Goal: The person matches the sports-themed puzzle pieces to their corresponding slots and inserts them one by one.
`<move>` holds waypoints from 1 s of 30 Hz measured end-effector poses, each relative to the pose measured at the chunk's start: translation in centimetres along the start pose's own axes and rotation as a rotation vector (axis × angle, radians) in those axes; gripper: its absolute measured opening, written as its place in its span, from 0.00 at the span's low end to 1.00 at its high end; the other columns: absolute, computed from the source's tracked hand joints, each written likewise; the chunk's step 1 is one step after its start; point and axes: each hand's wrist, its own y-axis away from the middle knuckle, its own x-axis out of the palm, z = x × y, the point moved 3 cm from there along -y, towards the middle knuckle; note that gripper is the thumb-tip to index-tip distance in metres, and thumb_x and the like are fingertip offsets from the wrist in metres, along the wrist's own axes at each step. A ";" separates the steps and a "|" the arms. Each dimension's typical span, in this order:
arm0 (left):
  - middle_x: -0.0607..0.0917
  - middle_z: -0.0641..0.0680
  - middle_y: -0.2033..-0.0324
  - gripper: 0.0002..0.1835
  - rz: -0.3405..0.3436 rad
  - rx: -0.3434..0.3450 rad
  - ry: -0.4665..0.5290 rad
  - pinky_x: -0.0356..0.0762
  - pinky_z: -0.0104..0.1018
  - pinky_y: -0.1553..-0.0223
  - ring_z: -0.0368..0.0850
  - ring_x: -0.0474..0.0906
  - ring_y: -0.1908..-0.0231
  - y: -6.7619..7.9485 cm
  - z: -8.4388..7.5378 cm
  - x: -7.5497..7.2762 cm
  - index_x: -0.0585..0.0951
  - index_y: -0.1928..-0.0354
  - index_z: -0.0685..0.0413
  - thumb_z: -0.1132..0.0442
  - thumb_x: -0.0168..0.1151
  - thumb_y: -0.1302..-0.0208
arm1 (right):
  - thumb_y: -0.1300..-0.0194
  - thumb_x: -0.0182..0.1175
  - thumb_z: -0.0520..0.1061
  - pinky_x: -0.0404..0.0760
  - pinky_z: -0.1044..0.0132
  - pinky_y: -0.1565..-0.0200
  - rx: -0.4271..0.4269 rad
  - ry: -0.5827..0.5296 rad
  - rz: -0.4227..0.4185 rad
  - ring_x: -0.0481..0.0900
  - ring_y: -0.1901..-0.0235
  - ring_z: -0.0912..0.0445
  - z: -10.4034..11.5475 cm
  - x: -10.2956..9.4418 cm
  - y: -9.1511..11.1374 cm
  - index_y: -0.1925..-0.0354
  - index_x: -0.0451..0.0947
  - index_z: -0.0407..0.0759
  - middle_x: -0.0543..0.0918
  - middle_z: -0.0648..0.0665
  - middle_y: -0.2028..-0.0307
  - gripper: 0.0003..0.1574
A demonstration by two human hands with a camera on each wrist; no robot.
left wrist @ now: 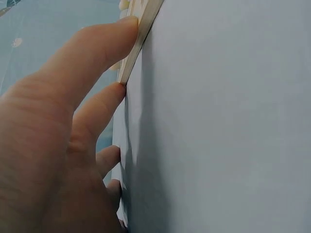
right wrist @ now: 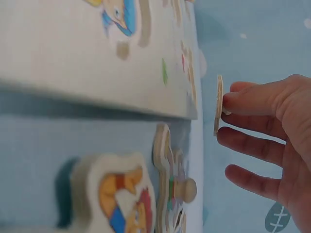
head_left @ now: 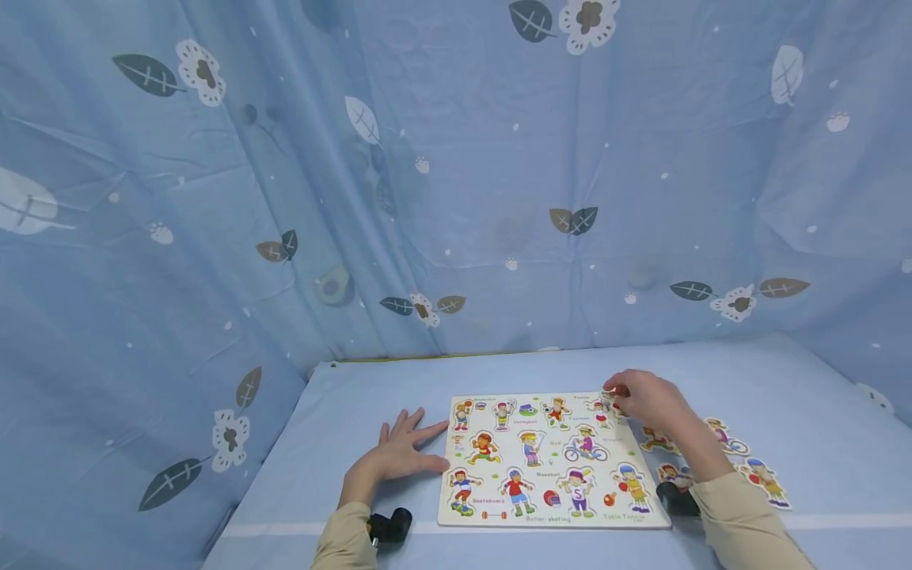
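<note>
A wooden peg puzzle board (head_left: 510, 457) with printed sports figures lies on the table. My left hand (head_left: 399, 453) is at its left side, fingers spread, with thumb and forefinger touching the board's edge (left wrist: 144, 29). My right hand (head_left: 651, 400) is over the board's upper right corner. Between thumb and fingers it pinches a thin wooden puzzle piece (right wrist: 218, 104) by the knob on its back. In the right wrist view this piece stands on edge, raised off the board, so its picture is hidden.
Several loose knobbed puzzle pieces lie right of the board, among them a cyclist piece (head_left: 725, 438) and a blue-capped figure (head_left: 765, 481). My right forearm passes over others. A blue patterned curtain (head_left: 499, 198) hangs behind the table (head_left: 399, 384).
</note>
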 end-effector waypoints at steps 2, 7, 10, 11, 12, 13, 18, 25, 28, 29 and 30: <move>0.55 0.61 0.24 0.43 -0.001 -0.002 -0.002 0.32 0.68 0.28 0.66 0.39 0.24 0.0 0.0 0.0 0.72 0.30 0.35 0.36 0.70 0.51 | 0.36 0.64 0.38 0.80 0.52 0.62 -0.006 0.009 0.007 0.77 0.66 0.54 0.3 0.2 -0.1 0.53 0.84 0.39 0.83 0.46 0.64 0.12; 0.55 0.62 0.24 0.43 -0.003 0.005 -0.003 0.32 0.68 0.28 0.66 0.39 0.24 0.0 0.0 0.1 0.72 0.31 0.36 0.36 0.70 0.52 | 0.38 0.64 0.38 0.81 0.51 0.60 -0.022 0.043 0.029 0.78 0.66 0.54 0.9 0.9 -0.3 0.55 0.85 0.42 0.83 0.48 0.64 0.12; 0.56 0.62 0.24 0.43 -0.006 0.012 -0.001 0.32 0.68 0.28 0.67 0.39 0.24 0.0 0.0 0.1 0.73 0.31 0.36 0.36 0.70 0.52 | 0.39 0.65 0.38 0.81 0.50 0.59 -0.024 0.055 0.047 0.79 0.65 0.54 1.2 1.2 -0.4 0.56 0.85 0.42 0.84 0.48 0.64 0.12; 0.56 0.62 0.24 0.43 -0.007 0.014 -0.001 0.33 0.68 0.28 0.67 0.39 0.24 0.0 -0.1 0.2 0.73 0.31 0.36 0.36 0.71 0.52 | 0.40 0.65 0.37 0.81 0.50 0.58 -0.023 0.057 0.054 0.79 0.65 0.54 1.3 1.3 -0.4 0.56 0.85 0.42 0.84 0.47 0.64 0.12; 0.56 0.62 0.24 0.43 -0.007 0.016 -0.001 0.33 0.68 0.28 0.67 0.39 0.24 -0.1 -0.1 0.2 0.73 0.31 0.36 0.36 0.71 0.52 | 0.40 0.65 0.37 0.81 0.50 0.58 -0.018 0.061 0.060 0.78 0.65 0.54 1.4 1.4 -0.4 0.56 0.85 0.42 0.84 0.48 0.64 0.12; 0.56 0.62 0.25 0.43 -0.007 0.018 -0.003 0.33 0.68 0.28 0.67 0.39 0.24 -0.1 -0.1 0.2 0.73 0.31 0.37 0.36 0.71 0.52 | 0.40 0.65 0.37 0.81 0.50 0.58 -0.017 0.066 0.066 0.78 0.65 0.54 1.4 1.5 -0.4 0.56 0.85 0.42 0.84 0.47 0.64 0.12; 0.55 0.62 0.24 0.44 0.005 0.018 -0.006 0.32 0.68 0.28 0.66 0.39 0.24 -0.1 -0.1 0.2 0.72 0.30 0.36 0.35 0.70 0.51 | 0.39 0.65 0.37 0.81 0.47 0.55 -0.016 0.084 0.086 0.81 0.61 0.50 1.6 1.4 -0.4 0.55 0.86 0.42 0.84 0.46 0.62 0.12; 0.55 0.62 0.24 0.44 0.007 0.018 -0.005 0.32 0.68 0.28 0.66 0.38 0.24 0.0 -0.2 -0.2 0.71 0.30 0.36 0.35 0.69 0.51 | 0.40 0.66 0.38 0.80 0.46 0.54 -0.050 0.088 0.142 0.79 0.59 0.49 2.0 1.1 -0.1 0.52 0.86 0.40 0.81 0.46 0.60 0.16; 0.55 0.62 0.24 0.44 0.004 0.015 -0.004 0.32 0.68 0.28 0.66 0.38 0.24 0.1 -0.1 -0.1 0.72 0.30 0.36 0.35 0.69 0.51 | 0.40 0.67 0.39 0.80 0.43 0.52 -0.048 0.071 0.163 0.79 0.55 0.46 2.1 1.2 0.0 0.50 0.85 0.38 0.80 0.45 0.58 0.18; 0.55 0.62 0.24 0.44 0.002 0.013 -0.005 0.32 0.68 0.28 0.66 0.38 0.24 0.0 -0.1 -0.1 0.72 0.30 0.36 0.35 0.69 0.51 | 0.40 0.68 0.39 0.80 0.43 0.52 -0.050 0.067 0.165 0.79 0.55 0.45 2.1 1.3 0.1 0.49 0.85 0.38 0.80 0.45 0.57 0.18; 0.55 0.62 0.24 0.43 0.000 0.013 -0.003 0.32 0.68 0.28 0.66 0.39 0.24 0.0 0.0 -0.1 0.72 0.30 0.36 0.35 0.69 0.51 | 0.40 0.68 0.39 0.80 0.43 0.52 -0.055 0.063 0.163 0.79 0.54 0.45 2.1 1.3 0.1 0.49 0.85 0.39 0.80 0.45 0.57 0.19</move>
